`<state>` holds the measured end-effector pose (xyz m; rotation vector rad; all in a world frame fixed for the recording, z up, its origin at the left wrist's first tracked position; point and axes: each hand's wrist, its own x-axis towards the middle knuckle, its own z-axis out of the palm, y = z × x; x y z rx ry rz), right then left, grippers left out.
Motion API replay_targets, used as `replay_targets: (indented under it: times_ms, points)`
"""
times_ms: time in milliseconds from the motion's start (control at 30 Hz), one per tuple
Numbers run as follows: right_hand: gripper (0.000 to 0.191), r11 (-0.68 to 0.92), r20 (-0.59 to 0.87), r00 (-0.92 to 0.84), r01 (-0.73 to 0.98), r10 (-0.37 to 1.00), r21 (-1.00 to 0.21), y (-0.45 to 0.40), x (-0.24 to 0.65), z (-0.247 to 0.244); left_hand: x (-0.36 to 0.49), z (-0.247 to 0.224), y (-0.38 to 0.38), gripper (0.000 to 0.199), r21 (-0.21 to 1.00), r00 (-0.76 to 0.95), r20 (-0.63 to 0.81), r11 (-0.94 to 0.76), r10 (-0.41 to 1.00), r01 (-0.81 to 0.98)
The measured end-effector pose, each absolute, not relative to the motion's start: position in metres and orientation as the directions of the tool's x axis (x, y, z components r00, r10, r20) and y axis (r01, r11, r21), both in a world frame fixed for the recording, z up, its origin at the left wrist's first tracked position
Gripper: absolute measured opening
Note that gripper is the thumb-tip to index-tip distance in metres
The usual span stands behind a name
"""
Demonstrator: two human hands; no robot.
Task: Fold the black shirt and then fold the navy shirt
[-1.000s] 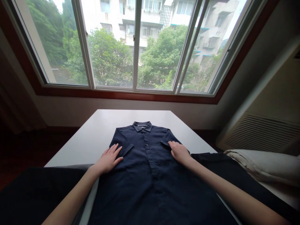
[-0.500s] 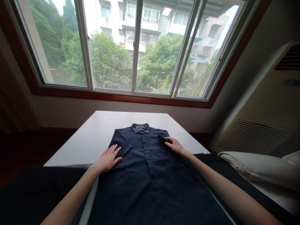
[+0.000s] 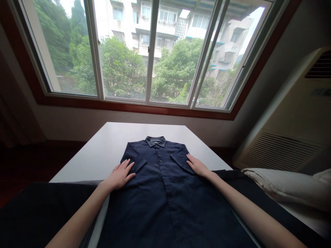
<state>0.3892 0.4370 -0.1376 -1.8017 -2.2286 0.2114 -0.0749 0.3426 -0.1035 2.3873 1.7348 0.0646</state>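
Observation:
A dark navy button-up shirt (image 3: pixel 165 182) lies front side up, its collar (image 3: pixel 155 141) toward the window. Both short sleeves are folded inward over the chest. My left hand (image 3: pixel 119 175) rests flat with fingers spread on the shirt's left edge, by the left-side sleeve (image 3: pixel 138 166). On the other edge, my right hand (image 3: pixel 198 166) lies with fingers stretched out over the fold of the right-side sleeve (image 3: pixel 181 160). Neither hand grips the cloth. The lower part of the shirt runs out of view at the bottom.
The shirt lies on a white table (image 3: pixel 85 160). Dark cloth (image 3: pixel 46 206) is spread at the left, with more at the right. A pale cushion or folded bedding (image 3: pixel 287 182) sits at the right, below an air conditioner unit (image 3: pixel 284 137). A wide window (image 3: pixel 147 69) stands beyond the table.
My right hand has let go of the right-side sleeve's edge and now lies flat on it. That sleeve has come down flat on the chest. My left hand has stayed in place.

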Motion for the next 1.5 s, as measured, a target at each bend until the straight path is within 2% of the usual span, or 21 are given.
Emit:
replay_targets:
  times_ms: [233,367,533,667,867,1167,1233,1367,1500]
  points:
    - [0.066,0.096,0.006,-0.097,0.978,0.995,-0.185,0.444,0.402,-0.139,-0.072,-0.096,0.339,0.065,0.159,0.302,-0.104,-0.284,0.948,0.945]
    - [0.068,0.046,0.016,-0.044,0.984,0.999,-0.173,0.459,0.399,-0.128,-0.073,-0.098,0.339,0.065,0.163,0.31,-0.097,-0.292,0.946,0.942]
    - [0.06,0.087,0.078,-0.074,0.981,0.994,-0.172,0.486,0.375,-0.119,-0.074,-0.103,0.342,0.065,0.163,0.308,-0.08,-0.293,0.948,0.942]
    - [0.055,0.127,0.087,-0.114,0.978,0.99,-0.164,0.497,0.357,-0.132,-0.075,-0.102,0.342,0.064,0.168,0.313,-0.071,-0.299,0.947,0.94]
    - [0.063,0.08,0.1,-0.064,0.983,0.993,-0.164,0.503,0.367,-0.151,-0.073,-0.099,0.341,0.064,0.17,0.311,-0.078,-0.294,0.947,0.94]
    - [0.067,0.103,0.092,-0.092,0.987,0.992,-0.124,0.506,0.377,-0.149,-0.073,-0.098,0.342,0.065,0.171,0.301,-0.112,-0.28,0.947,0.944]
    - [0.066,0.097,0.14,-0.084,0.991,0.987,-0.09,0.502,0.373,-0.147,-0.073,-0.096,0.341,0.064,0.18,0.303,-0.113,-0.28,0.946,0.943]
    - [0.058,0.096,0.363,-0.108,0.994,0.926,0.05,0.487,0.366,-0.144,-0.074,-0.095,0.34,0.064,0.207,0.308,-0.104,-0.283,0.946,0.937]
    - [0.046,0.06,0.436,-0.073,0.997,0.897,0.044,0.473,0.355,-0.127,-0.076,-0.096,0.344,0.066,0.275,0.316,-0.107,-0.277,0.943,0.921]
